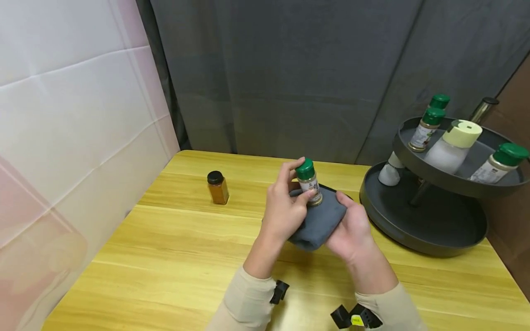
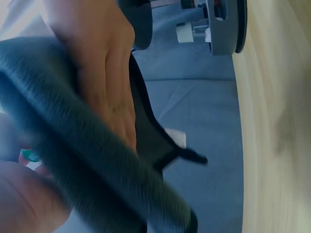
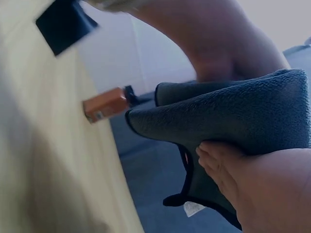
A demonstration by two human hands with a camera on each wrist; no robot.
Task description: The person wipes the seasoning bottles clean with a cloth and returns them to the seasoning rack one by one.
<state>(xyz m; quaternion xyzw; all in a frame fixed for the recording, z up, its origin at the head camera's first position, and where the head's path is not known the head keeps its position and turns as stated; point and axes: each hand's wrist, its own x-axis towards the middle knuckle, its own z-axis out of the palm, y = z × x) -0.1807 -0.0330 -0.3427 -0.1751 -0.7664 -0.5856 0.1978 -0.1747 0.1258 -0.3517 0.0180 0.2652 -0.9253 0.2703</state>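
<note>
While the left hand [image 1: 285,209] pinches a green-capped jar [image 1: 309,185] between thumb and fingers, the right hand [image 1: 352,230] grips a folded grey cloth [image 1: 325,220] beneath it, over the wooden table [image 1: 165,257]. Black-capped bottle [image 1: 218,189] upright, well left; two-tier stand [image 1: 430,249] at right, more green-capped jars [image 1: 422,133] on its upper tray.

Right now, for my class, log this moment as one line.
left fingers: hold green-capped jar; right fingers: hold grey cloth; black-capped jar: upright on table; two-tier stand: at right
</note>
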